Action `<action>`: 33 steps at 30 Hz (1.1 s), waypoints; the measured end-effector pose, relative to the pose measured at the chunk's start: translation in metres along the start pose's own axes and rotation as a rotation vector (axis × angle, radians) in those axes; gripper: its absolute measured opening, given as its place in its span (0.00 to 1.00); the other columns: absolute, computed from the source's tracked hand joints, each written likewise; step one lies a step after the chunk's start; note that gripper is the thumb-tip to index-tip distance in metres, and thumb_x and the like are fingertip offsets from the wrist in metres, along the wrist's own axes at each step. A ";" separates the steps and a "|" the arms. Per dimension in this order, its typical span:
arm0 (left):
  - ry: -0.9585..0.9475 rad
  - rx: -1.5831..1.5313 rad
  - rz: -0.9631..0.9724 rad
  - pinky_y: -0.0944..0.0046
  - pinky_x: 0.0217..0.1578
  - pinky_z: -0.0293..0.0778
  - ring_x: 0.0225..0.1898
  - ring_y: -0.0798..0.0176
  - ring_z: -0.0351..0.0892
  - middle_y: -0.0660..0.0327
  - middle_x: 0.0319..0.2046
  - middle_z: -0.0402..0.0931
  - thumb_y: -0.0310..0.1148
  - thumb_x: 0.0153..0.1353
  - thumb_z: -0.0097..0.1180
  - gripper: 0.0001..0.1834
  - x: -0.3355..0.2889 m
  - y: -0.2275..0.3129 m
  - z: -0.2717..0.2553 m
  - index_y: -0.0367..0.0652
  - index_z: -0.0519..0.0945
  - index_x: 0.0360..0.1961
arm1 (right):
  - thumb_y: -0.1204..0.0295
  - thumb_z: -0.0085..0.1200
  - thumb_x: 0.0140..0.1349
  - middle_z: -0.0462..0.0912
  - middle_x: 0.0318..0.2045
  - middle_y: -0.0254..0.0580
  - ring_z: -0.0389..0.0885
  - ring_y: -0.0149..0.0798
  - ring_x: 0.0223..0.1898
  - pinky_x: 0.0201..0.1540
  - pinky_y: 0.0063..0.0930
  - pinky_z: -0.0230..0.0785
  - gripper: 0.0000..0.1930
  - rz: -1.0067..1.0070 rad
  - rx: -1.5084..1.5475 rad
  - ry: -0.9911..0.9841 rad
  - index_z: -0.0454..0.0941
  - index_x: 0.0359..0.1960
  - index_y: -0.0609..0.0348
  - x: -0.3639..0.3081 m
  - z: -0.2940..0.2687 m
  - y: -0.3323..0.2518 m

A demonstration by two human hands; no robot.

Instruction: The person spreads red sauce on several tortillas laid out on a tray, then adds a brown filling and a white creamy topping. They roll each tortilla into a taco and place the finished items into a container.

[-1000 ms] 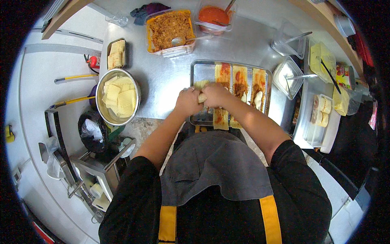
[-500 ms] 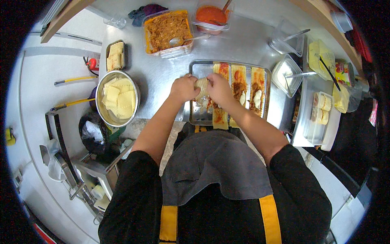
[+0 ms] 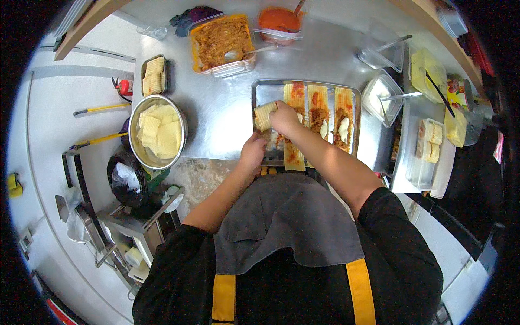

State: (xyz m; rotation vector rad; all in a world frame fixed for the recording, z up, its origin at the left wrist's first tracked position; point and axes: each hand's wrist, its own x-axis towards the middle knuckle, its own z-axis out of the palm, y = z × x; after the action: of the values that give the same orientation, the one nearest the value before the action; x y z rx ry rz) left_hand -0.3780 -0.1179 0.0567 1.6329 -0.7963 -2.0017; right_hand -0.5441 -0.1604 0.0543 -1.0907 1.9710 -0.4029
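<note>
the right hand (image 3: 284,118) pinches the right end of a rolled ridged pasta sheet (image 3: 264,117) at the left side of the metal tray (image 3: 272,92), while the left hand (image 3: 253,154) sits at the tray's near left corner, whether spread or closed i cannot tell. too hard a squeeze could tear the roll, and too slack a pinch could let it open. the next pasta strip (image 3: 294,158) overhangs the near rim, easily snagged; room for moving lies leftward on the worktop (image 3: 216,116), before the steel bowl (image 3: 184,125).
</note>
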 end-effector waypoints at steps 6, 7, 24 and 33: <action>-0.196 -0.481 -0.052 0.65 0.50 0.71 0.46 0.65 0.75 0.65 0.48 0.76 0.23 0.65 0.51 0.19 0.005 -0.019 -0.003 0.44 0.73 0.57 | 0.71 0.51 0.60 0.83 0.51 0.70 0.83 0.65 0.55 0.61 0.50 0.74 0.30 -0.120 -0.107 -0.101 0.72 0.64 0.73 0.000 0.019 0.007; -0.221 -0.511 -0.029 0.66 0.50 0.72 0.46 0.65 0.75 0.65 0.49 0.76 0.22 0.64 0.51 0.20 0.006 -0.019 -0.002 0.44 0.72 0.58 | 0.71 0.51 0.60 0.84 0.50 0.68 0.83 0.65 0.54 0.60 0.51 0.74 0.26 -0.095 -0.060 0.008 0.75 0.60 0.70 -0.001 0.024 0.007; -0.073 0.100 -0.128 0.60 0.49 0.77 0.46 0.58 0.81 0.52 0.52 0.79 0.24 0.63 0.54 0.26 -0.012 0.016 -0.003 0.36 0.74 0.64 | 0.70 0.48 0.66 0.85 0.51 0.62 0.85 0.58 0.53 0.59 0.46 0.75 0.24 0.036 0.043 -0.146 0.77 0.62 0.64 -0.014 0.002 0.001; -0.184 1.213 0.984 0.46 0.57 0.76 0.53 0.42 0.82 0.44 0.55 0.80 0.32 0.62 0.58 0.26 0.047 0.074 0.002 0.40 0.78 0.63 | 0.74 0.56 0.67 0.83 0.40 0.48 0.84 0.46 0.43 0.49 0.39 0.81 0.10 0.508 0.962 -0.174 0.78 0.46 0.66 -0.073 0.032 0.052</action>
State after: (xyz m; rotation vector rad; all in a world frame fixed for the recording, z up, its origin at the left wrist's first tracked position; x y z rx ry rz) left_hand -0.3916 -0.2028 0.0722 1.0121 -2.5507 -0.8900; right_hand -0.5264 -0.0678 0.0406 -0.0105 1.5087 -0.8151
